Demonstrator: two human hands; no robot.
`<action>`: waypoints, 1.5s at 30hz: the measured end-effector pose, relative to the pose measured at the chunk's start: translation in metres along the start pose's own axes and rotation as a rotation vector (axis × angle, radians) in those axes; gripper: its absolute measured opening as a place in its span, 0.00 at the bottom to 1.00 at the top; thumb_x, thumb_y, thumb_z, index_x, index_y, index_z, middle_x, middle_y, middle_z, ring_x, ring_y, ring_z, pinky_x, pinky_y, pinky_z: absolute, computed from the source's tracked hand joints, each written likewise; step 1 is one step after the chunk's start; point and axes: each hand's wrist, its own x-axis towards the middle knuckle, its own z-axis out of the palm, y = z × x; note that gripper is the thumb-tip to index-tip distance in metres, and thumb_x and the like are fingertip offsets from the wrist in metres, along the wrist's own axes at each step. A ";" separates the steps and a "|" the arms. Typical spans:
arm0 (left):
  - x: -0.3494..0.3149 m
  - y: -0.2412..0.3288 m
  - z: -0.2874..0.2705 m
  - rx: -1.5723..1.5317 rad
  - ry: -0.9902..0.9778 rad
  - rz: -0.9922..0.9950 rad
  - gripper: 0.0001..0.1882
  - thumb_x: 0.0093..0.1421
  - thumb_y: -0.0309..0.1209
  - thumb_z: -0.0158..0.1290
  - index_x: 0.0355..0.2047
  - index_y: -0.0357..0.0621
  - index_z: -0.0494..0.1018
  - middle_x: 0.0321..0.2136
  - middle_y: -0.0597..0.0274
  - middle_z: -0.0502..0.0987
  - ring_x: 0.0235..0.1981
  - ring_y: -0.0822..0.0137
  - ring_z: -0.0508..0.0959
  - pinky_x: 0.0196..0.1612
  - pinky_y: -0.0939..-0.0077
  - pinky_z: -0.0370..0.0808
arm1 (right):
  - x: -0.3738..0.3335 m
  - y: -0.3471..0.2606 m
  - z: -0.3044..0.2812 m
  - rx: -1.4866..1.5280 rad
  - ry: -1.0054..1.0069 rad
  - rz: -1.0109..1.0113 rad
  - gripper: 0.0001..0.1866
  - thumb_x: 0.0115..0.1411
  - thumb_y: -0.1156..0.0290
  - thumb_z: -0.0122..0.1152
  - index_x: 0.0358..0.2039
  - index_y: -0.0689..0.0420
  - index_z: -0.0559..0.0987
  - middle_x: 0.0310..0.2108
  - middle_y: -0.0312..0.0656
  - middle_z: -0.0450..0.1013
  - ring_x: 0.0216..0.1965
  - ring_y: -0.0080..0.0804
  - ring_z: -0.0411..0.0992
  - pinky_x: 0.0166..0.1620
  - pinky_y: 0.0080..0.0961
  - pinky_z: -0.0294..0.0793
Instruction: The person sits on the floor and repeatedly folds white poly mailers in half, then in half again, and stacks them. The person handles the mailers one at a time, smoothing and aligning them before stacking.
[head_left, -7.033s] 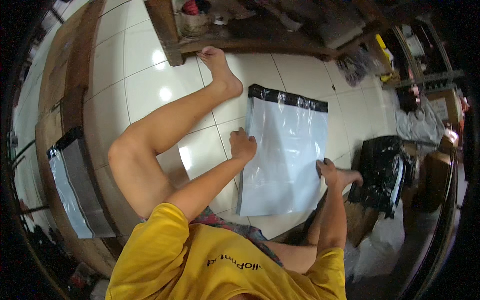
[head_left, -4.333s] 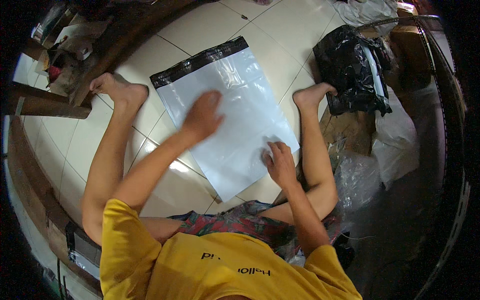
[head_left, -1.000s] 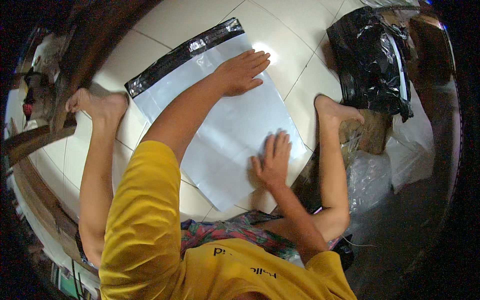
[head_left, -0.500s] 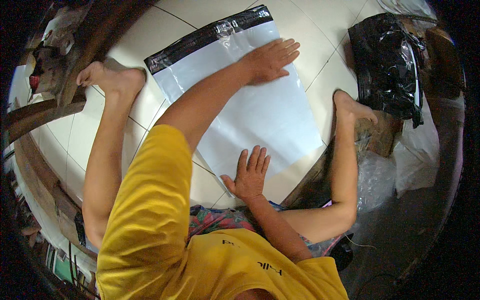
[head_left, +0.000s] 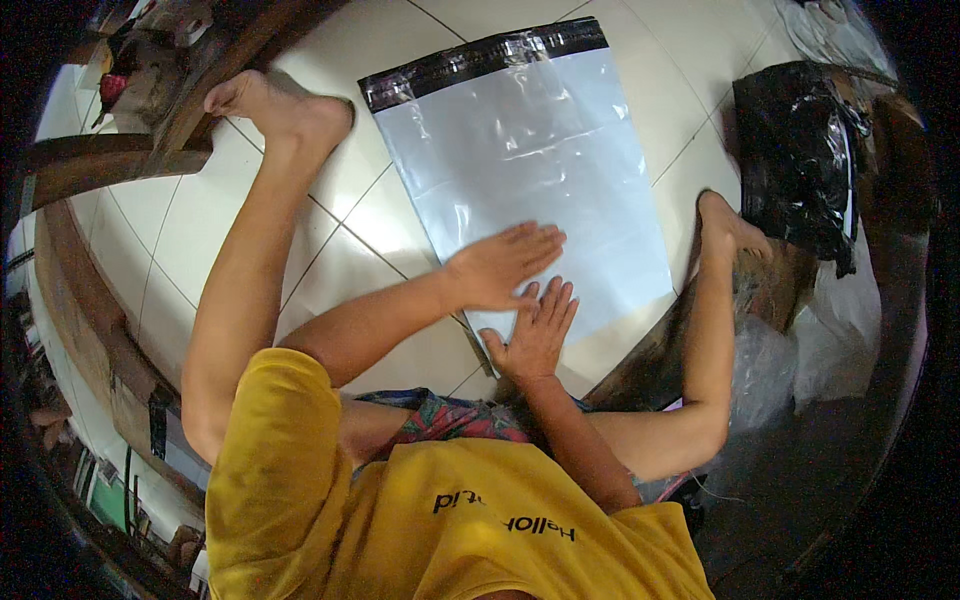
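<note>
A light grey plastic mailer bag (head_left: pixel 545 180) with a black band along its far end lies flat on the tiled floor between my legs. My left hand (head_left: pixel 505 265) lies across the near half of the bag, palm down, its fingers stretched toward the right. Just nearer to me, my right hand (head_left: pixel 535 335) presses flat on the bag's near end with fingers spread and pointing away. The left thumb comes close to the right fingertips; whether they touch I cannot tell. Neither hand grips anything. A few creases and shiny ripples show in the plastic.
To the right sits a bundle of black plastic (head_left: pixel 795 160), with crumpled clear plastic (head_left: pixel 765 370) and a whitish plastic bag (head_left: pixel 840 325) nearer to me. Curved dark wood (head_left: pixel 110 170) stands at the left. My bare feet rest on either side of the mailer bag.
My left hand has swept back toward me over the bag, from its far half to beside my right hand. The bag looks flatter at the far end. My right hand stays on the near end.
</note>
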 end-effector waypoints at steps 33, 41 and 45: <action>0.051 -0.041 -0.033 0.202 0.227 -0.732 0.19 0.63 0.33 0.46 0.53 0.51 0.74 0.53 0.45 0.68 0.57 0.45 0.65 0.56 0.41 0.61 | -0.001 0.004 0.002 0.059 -0.010 -0.006 0.54 0.55 0.36 0.58 0.66 0.71 0.57 0.67 0.77 0.46 0.70 0.77 0.39 0.68 0.70 0.35; 0.061 -0.112 -0.097 0.123 0.246 -0.888 0.28 0.57 0.41 0.57 0.59 0.54 0.70 0.58 0.46 0.63 0.62 0.44 0.61 0.56 0.37 0.63 | -0.001 0.003 -0.003 0.088 0.017 -0.032 0.53 0.55 0.39 0.61 0.65 0.72 0.57 0.67 0.77 0.46 0.69 0.77 0.40 0.68 0.69 0.35; 0.061 -0.104 -0.102 0.126 0.153 -0.868 0.33 0.57 0.45 0.59 0.62 0.52 0.67 0.59 0.43 0.62 0.63 0.41 0.61 0.59 0.34 0.64 | 0.004 0.009 -0.020 0.140 0.034 0.015 0.52 0.55 0.40 0.62 0.65 0.72 0.60 0.67 0.74 0.49 0.70 0.72 0.44 0.69 0.66 0.37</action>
